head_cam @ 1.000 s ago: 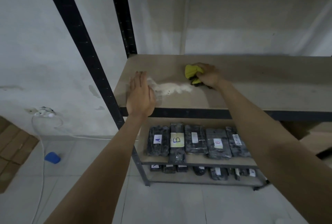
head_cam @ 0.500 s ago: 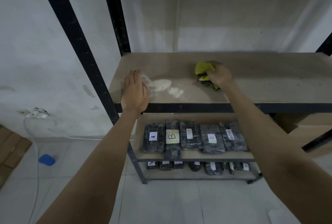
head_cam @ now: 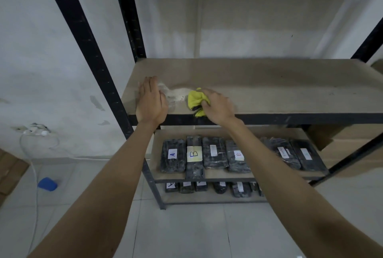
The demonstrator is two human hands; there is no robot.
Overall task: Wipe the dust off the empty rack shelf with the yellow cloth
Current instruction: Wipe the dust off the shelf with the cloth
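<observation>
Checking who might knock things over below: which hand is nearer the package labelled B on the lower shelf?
The right hand, holding the yellow cloth at the shelf's front edge almost straight above package B. The left hand rests flat further left.

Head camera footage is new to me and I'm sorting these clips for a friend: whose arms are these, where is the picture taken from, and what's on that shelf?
The camera sits on a person's head, looking forward and down, so the arms are their own. The left hand lies flat on the shelf near its left end. The right hand grips a bunched yellow cloth in its fingers, close to the front edge. Between the hands lies a patch of white dust. Nothing else shows on that board. The shelf below holds black wrapped packets, two labelled A and B.
</observation>
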